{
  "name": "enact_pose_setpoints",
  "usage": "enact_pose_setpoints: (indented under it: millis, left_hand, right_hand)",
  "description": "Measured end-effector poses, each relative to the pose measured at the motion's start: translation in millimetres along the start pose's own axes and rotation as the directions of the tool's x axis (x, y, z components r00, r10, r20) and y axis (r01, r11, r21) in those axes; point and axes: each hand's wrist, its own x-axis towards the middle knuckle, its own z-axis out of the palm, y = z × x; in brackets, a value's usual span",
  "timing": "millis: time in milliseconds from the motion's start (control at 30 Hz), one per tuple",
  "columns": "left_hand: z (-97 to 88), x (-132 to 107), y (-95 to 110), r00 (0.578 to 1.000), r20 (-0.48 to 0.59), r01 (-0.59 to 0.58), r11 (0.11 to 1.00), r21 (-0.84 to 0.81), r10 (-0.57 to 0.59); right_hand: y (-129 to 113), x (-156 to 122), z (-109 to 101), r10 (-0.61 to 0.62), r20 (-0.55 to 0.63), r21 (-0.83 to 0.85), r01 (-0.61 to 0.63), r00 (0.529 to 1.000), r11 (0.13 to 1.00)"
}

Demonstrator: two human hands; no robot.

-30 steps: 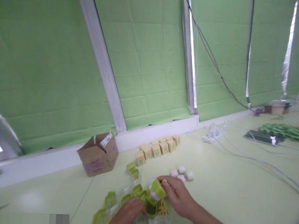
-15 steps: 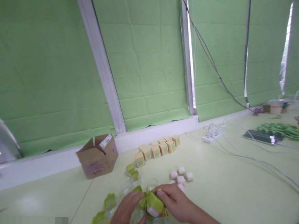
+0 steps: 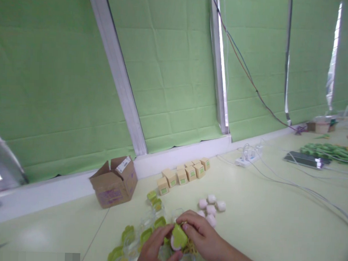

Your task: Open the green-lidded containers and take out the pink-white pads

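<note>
My left hand (image 3: 157,247) and my right hand (image 3: 201,233) are closed on a small green plastic case (image 3: 180,235). A pale pinkish-white edge shows along its lower left side. Thumb and fingers of the right hand press its upper right, while the left fingers hold it from the left. Beneath and left of the hands lie several green trays (image 3: 146,234) and clear plastic covers (image 3: 130,247). Small yellow pieces (image 3: 191,247) show under my right hand. Just beyond it are several pink and white rounded blocks (image 3: 211,210).
An open brown carton (image 3: 112,187) stands against the white sill. Several small tan boxes (image 3: 181,177) form rows right of it. Farther right are a power strip (image 3: 246,160) with white cables, a dark phone-like slab (image 3: 305,160) and a heap of green pieces (image 3: 327,152).
The green case has been turned between my hands, and less of its pale piece shows. My left hand has shifted right, closer to the right hand, uncovering a green tray.
</note>
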Motion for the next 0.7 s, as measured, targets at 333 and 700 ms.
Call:
enact_pose_setpoints:
  millis: [333, 700]
  left_hand:
    - [-0.6, 0.9, 3.2, 1.000, -0.012, -0.006, 1.000, 0.009, 0.007]
    - [2.8, -1.7, 4.1, 0.994, -0.064, -0.086, 0.996, -0.006, 0.086]
  right_hand:
    - [1.7, -1.0, 3.7, 0.050, 0.033, 0.080, -0.052, 0.998, 0.995]
    - [2.0, -3.8, 4.1, 0.127, 0.112, 0.127, -0.141, 0.986, 0.982]
